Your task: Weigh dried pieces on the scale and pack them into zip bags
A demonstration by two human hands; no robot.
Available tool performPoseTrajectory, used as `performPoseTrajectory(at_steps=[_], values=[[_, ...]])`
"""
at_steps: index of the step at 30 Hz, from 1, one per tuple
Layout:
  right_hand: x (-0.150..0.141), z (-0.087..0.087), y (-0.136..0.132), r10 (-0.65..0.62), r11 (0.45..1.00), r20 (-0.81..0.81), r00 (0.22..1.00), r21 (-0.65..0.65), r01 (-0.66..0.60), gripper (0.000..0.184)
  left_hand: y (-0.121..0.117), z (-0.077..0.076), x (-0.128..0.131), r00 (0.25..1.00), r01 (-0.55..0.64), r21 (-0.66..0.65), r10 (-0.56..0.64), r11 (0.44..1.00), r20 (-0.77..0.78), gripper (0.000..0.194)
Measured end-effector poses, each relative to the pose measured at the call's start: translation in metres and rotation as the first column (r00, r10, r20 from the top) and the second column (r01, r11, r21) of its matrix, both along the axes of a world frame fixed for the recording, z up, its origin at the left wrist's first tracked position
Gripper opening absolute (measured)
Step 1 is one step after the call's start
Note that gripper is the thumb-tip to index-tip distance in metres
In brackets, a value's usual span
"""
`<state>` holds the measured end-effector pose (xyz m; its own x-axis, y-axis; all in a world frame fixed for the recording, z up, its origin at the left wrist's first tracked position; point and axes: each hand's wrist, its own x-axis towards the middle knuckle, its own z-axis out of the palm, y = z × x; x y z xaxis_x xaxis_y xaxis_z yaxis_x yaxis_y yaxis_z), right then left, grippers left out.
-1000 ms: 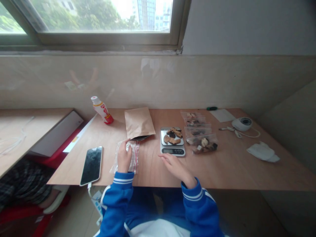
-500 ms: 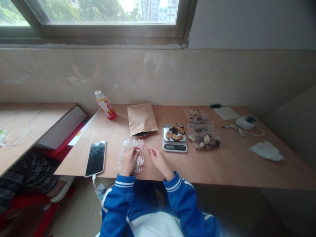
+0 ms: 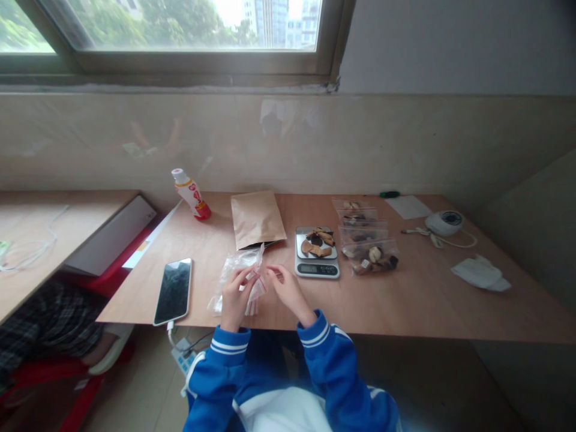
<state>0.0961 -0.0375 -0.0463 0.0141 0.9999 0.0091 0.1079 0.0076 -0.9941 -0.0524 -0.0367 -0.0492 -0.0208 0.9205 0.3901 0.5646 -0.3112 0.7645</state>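
My left hand point(image 3: 236, 295) is closed in a pinch on a clear zip bag point(image 3: 257, 289) with red lines along its seal, lifting its edge off the table. More clear bags point(image 3: 219, 303) lie flat beneath and beside this hand. Just right of the raised edge is my right hand point(image 3: 286, 288), its fingers loosely bent and slightly apart; nothing shows between them. Beyond it stands a kitchen scale point(image 3: 316, 270) with dried mushroom-like pieces point(image 3: 317, 243) on its plate; its display is too small to read.
Right of the scale lie several filled zip bags point(image 3: 372, 264). A brown paper pouch point(image 3: 258, 219) lies behind the clear bags. To the left are a phone point(image 3: 173, 292) on a cable and a bottle point(image 3: 192, 195). A white round device point(image 3: 444, 223) and crumpled tissue point(image 3: 480, 273) lie right.
My left hand has raised the edge of one clear bag, which lay flat before. My right hand has stayed nearly in place, with its fingertips now beside the raised edge.
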Motion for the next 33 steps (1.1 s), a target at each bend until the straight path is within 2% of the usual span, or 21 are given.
performPoseTrajectory(at_steps=[3, 5, 8, 12, 17, 19, 25, 28, 29, 31, 33], values=[[0.007, 0.018, 0.001, 0.076, 0.997, -0.156, 0.985, 0.019, -0.074, 0.040, -0.005, 0.014, 0.017, 0.998, 0.027, 0.105, -0.032, 0.994, 0.048, 0.031], [0.016, 0.029, 0.001, 0.103, 0.994, -0.191, 0.976, 0.051, -0.094, 0.042, -0.004, 0.019, 0.031, 0.997, 0.051, 0.139, -0.059, 0.989, 0.058, 0.031], [0.035, 0.039, -0.002, 0.046, 0.997, -0.142, 0.989, 0.068, -0.037, 0.038, 0.001, 0.021, 0.052, 0.992, 0.098, 0.178, -0.110, 0.979, 0.059, 0.033], [0.058, 0.045, -0.006, -0.016, 0.998, -0.114, 0.993, 0.053, 0.022, 0.035, 0.007, 0.022, 0.071, 0.981, 0.186, 0.230, -0.193, 0.955, 0.008, 0.037], [0.069, 0.049, -0.008, -0.105, 0.992, -0.024, 0.994, 0.061, 0.106, 0.028, 0.004, 0.025, 0.079, 0.956, 0.293, 0.235, -0.280, 0.927, -0.087, 0.045], [0.069, 0.050, -0.007, -0.126, 0.989, 0.001, 0.992, 0.072, 0.126, 0.025, 0.003, 0.024, 0.078, 0.954, 0.300, 0.242, -0.284, 0.923, -0.102, 0.046], [0.059, 0.052, -0.004, -0.159, 0.985, 0.017, 0.987, 0.067, 0.157, 0.022, 0.008, 0.019, 0.072, 0.979, 0.200, 0.255, -0.203, 0.946, -0.014, 0.034], [0.058, 0.050, -0.002, -0.156, 0.986, -0.029, 0.987, 0.058, 0.158, 0.027, 0.008, 0.022, 0.074, 0.984, 0.151, 0.224, -0.168, 0.963, 0.060, 0.024], [0.059, 0.048, -0.001, -0.170, 0.984, -0.053, 0.984, 0.046, 0.173, 0.030, 0.008, 0.025, 0.074, 0.986, 0.107, 0.205, -0.130, 0.973, 0.104, 0.021], [0.067, 0.043, 0.001, -0.260, 0.965, -0.095, 0.961, 0.011, 0.263, 0.037, 0.007, 0.032, 0.073, 0.973, -0.056, 0.157, 0.018, 0.986, 0.228, 0.021], [0.079, 0.037, 0.005, -0.368, 0.930, -0.107, 0.924, -0.021, 0.368, 0.042, 0.008, 0.040, 0.070, 0.924, -0.234, 0.105, 0.188, 0.967, 0.332, 0.022]])
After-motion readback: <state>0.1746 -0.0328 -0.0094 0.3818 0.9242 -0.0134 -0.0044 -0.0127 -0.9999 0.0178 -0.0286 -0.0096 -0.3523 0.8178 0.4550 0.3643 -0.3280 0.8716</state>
